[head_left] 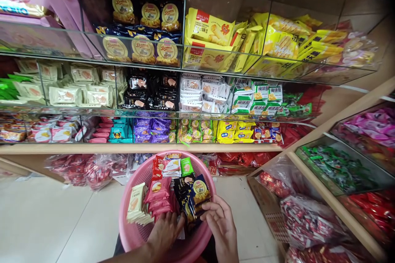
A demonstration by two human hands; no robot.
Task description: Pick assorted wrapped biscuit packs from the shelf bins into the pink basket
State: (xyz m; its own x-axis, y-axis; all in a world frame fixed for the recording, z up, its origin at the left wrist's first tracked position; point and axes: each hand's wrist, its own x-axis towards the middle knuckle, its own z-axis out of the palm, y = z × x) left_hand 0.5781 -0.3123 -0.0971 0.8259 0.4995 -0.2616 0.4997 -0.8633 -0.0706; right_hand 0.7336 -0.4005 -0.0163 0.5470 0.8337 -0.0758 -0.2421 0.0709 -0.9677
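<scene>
A pink plastic basket full of snack packets stands low in front of me. My left hand reaches into its near side, fingers bent down between pink packets and dark ones; its fingertips and whatever they grip are hidden. At the basket's right rim, my right hand is open with curved fingers, its fingertips beside a dark blue cookie packet. Cream packets form a row on the left inside. Black packets lie in the middle, with red, white and green packets behind.
Ahead stand glass-fronted shelves sorted with snack packets. Under them, bags of red packets lie on the tiled floor. To the right, a wooden rack edge slopes toward me, with clear bags of sweets below it.
</scene>
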